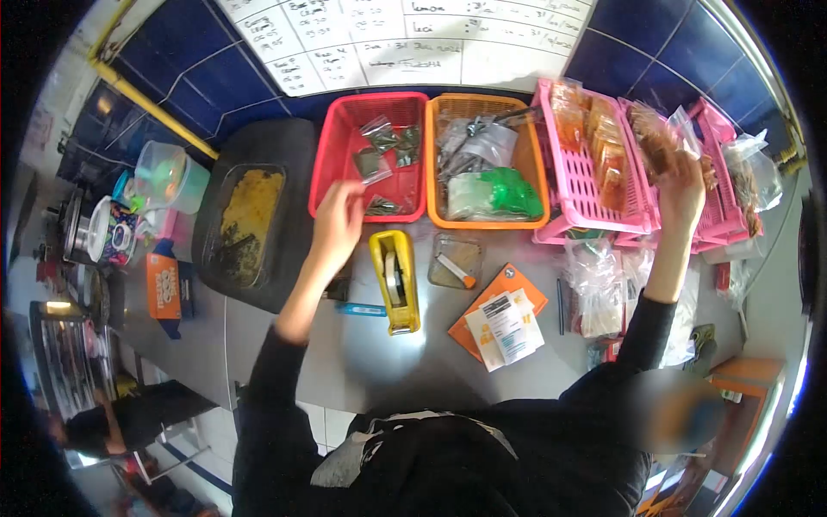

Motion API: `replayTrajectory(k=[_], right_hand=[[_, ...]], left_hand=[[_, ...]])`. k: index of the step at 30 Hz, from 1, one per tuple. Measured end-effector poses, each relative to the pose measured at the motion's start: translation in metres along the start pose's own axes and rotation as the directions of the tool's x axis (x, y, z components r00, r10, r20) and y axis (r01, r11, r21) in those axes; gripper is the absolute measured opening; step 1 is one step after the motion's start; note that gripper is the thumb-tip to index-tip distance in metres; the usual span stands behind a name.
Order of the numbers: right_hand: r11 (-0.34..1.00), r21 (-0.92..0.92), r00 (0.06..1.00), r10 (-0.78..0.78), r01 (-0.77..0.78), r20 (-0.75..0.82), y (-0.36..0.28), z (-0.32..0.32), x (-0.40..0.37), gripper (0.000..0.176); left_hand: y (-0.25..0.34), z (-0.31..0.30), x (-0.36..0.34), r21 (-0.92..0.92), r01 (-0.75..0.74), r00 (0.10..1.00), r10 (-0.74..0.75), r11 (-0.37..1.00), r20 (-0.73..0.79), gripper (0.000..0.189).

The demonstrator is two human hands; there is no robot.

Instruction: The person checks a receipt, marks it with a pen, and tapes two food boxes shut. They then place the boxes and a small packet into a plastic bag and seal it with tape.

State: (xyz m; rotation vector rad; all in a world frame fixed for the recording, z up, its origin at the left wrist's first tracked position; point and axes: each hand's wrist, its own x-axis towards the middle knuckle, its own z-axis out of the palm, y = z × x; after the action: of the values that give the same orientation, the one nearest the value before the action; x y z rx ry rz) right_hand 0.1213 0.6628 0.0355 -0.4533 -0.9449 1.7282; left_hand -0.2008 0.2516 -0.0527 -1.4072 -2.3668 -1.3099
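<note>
My left hand [343,211] hovers at the front left edge of the red basket [322,177], its fingers bent close together; whether they hold anything is too small to tell. Inside that basket lie several small clear packets [372,165] with dark green contents. Far to the right, my right hand [683,179] reaches into a pink basket [717,211], its fingers at brown-filled packets [652,133]. The fingers are partly hidden and blurred there, so their grip cannot be made out.
An orange basket [433,194] with plastic bags stands between the red and pink ones. In front are a yellow tape dispenser [408,314], a small glass dish [469,254] and an orange booklet [527,289] under papers. A black tray [297,172] stands left; plastic bags [594,289] lie right.
</note>
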Motion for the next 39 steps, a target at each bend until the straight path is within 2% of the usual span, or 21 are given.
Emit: replayTrajectory(k=[2,4,6,8,10,12,14,17,20,21,22,23,26,28,29,30,32,33,37,38,39], right_hand=[[0.953,0.185,0.952,0.195,-0.24,0.235,0.016,0.011,-0.04,0.029],[0.894,0.118,0.893,0.408,-0.433,0.188,0.023,0.059,-0.098,0.03],[0.686,0.285,0.727,0.528,-0.67,0.439,0.039,0.056,-0.137,0.031],[0.697,0.238,0.737,0.64,-0.676,0.217,0.045,0.077,-0.186,0.028],[0.732,0.042,0.712,0.646,-0.68,0.275,0.068,0.051,-0.213,0.022],[0.808,-0.096,0.79,0.589,-0.582,0.171,0.065,0.095,-0.243,0.011],[0.842,-0.08,0.833,0.54,-0.534,0.121,0.091,0.096,-0.262,0.008],[0.836,-0.13,0.822,0.549,-0.534,0.154,0.119,0.125,-0.285,0.009],[0.873,-0.248,0.886,0.453,-0.419,0.096,0.137,0.181,-0.323,0.01],[0.882,-0.269,0.896,0.428,-0.387,0.116,0.149,0.186,-0.334,0.012],[0.887,-0.29,0.899,0.412,-0.36,0.145,0.162,0.188,-0.343,0.014],[0.872,-0.362,0.887,0.417,-0.329,0.197,0.167,0.189,-0.352,0.018],[0.753,-0.658,0.875,0.327,-0.012,0.358,0.19,0.206,-0.364,0.017],[0.555,-0.698,0.813,0.065,0.452,0.578,0.201,0.242,-0.38,0.023],[0.525,-0.705,0.806,0.061,0.476,0.589,0.209,0.245,-0.386,0.027],[0.573,-0.626,0.761,0.006,0.529,0.649,0.219,0.258,-0.393,0.018],[0.581,-0.654,0.741,0.125,0.485,0.66,0.233,0.278,-0.41,0.011],[0.58,-0.61,0.66,0.159,0.54,0.735,0.244,0.289,-0.418,0.01],[0.749,-0.661,0.618,0.499,0.044,0.607,0.297,0.33,-0.481,0.006],[0.749,-0.661,0.598,0.548,-0.039,0.585,0.305,0.338,-0.494,0.005],[0.802,-0.587,0.59,0.529,-0.113,0.609,0.309,0.351,-0.51,0.004]], left_hand=[[-0.072,0.038,0.038,0.118,-0.146,0.987,0.137,0.982,0.086,0.02],[-0.109,0.066,0.056,0.226,-0.015,0.956,-0.052,0.974,0.288,0.034],[-0.136,0.091,0.051,0.383,0.107,0.948,-0.21,0.918,0.239,0.036],[-0.175,0.111,0.057,0.373,0.024,0.961,-0.125,0.928,0.248,0.034],[-0.181,0.109,0.06,0.363,-0.046,0.962,-0.057,0.931,0.266,0.036],[-0.149,0.086,0.073,0.282,0.434,0.759,-0.516,0.856,0.397,0.038],[-0.151,0.075,0.067,0.194,0.571,0.678,-0.591,0.798,0.438,0.036],[-0.193,0.092,0.049,0.333,-0.057,0.951,-0.05,0.941,0.304,0.036],[-0.181,0.106,0.052,0.579,-0.182,0.924,-0.064,0.795,0.377,0.025],[-0.199,0.126,0.049,0.55,-0.309,0.933,0.136,0.776,0.333,0.021],[-0.188,0.127,0.059,0.319,0.157,0.941,-0.24,0.935,0.239,0.021],[-0.19,0.094,0.038,0.155,-0.157,0.957,0.112,0.975,0.268,0.026],[-0.108,0.015,0.041,-0.162,0.065,0.973,-0.027,0.985,0.229,0.022],[-0.088,-0.024,0.034,-0.254,-0.398,0.854,0.457,0.882,0.247,0.011],[-0.068,-0.067,0.003,-0.508,-0.355,0.881,0.462,0.785,0.098,0.011],[-0.037,-0.141,-0.024,-0.463,-0.019,0.852,0.257,0.886,0.457,0.014],[-0.032,-0.212,-0.08,-0.365,0.002,0.693,0.262,0.931,0.672,0.028],[-0.043,-0.226,-0.111,-0.407,-0.033,0.746,0.294,0.913,0.598,0.035],[-0.108,-0.309,-0.191,-0.524,0.027,0.96,0.124,0.851,0.252,0.043],[-0.143,-0.327,-0.198,-0.295,-0.319,0.946,0.322,0.9,-0.04,0.038],[-0.172,-0.366,-0.203,-0.481,-0.248,0.966,0.249,0.841,-0.062,0.023]])
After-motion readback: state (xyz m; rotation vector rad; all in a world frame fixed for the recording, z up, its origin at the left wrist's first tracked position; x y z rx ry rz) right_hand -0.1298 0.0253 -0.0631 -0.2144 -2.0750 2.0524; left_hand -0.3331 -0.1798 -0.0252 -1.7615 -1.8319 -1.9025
